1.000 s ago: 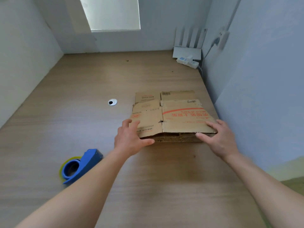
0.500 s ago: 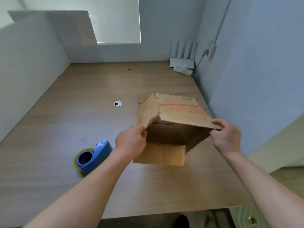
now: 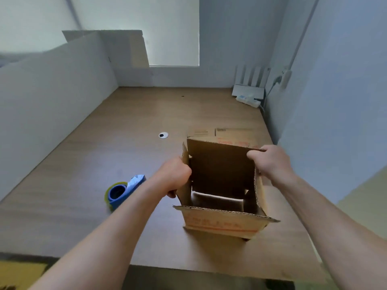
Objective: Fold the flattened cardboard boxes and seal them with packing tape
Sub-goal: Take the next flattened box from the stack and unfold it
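Red print is seen on the box point(image 3: 222, 223) but is too blurred to be read. The box is held open over the table point(image 3: 94, 155). Its left wall is gripped by the curled left hand point(image 3: 174, 174), and its far panel is pinched by the right hand point(image 3: 270, 162).

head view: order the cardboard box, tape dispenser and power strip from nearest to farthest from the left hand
1. cardboard box: touching, the left hand grips its left wall.
2. tape dispenser: lying just off to the hand's left.
3. power strip: far back right corner, against the wall.
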Motion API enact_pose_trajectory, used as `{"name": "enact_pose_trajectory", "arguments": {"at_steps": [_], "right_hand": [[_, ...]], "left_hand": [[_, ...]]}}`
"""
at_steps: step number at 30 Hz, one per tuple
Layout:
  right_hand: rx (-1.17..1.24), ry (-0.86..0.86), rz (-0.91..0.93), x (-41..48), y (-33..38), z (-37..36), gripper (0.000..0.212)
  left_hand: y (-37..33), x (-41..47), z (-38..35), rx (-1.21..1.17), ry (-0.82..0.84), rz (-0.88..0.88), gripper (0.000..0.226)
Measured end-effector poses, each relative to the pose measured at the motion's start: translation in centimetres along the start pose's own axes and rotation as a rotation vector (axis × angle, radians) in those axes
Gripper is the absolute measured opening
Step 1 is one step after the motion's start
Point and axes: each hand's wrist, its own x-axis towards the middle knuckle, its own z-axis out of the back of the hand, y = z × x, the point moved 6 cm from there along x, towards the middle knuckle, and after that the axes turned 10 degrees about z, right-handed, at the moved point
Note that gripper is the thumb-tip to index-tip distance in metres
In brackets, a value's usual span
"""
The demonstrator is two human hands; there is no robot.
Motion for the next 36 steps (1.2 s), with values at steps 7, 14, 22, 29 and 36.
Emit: {"name": "enact_pose_trajectory", "arguments": {"at_steps": [7,14,22,29,36], "right_hand": [[0.292,0.072,0.237,-1.9,-2.4,-2.3,0.071],[0.688,0.153,0.128,-0.9,-4.8,-1.9,0.031],[0.293,0.094,0.145,0.1,-5.1,-1.5,0.015],[0.38,0.071,0.078,-2.3,-6.7,-2.6,0.01],[0.362,0.06,0.041,-4.0,-7.1,-3.7,0.018]], "left_hand": [[-0.6,-0.2,-1.9,-0.094,0.007,-0.156,0.032],[0.8,-1.1,-3.5,-0.183,0.482,-0.226,0.09],[0.7,1.2,-1.4,-0.218,-0.146,-0.347,0.049],[2.7,3.5,-5.1,-0.214,-0.096,-0.197,0.071],[1.8,4.5,-5.8,-0.267,-0.052,-0.197,0.043]]}}
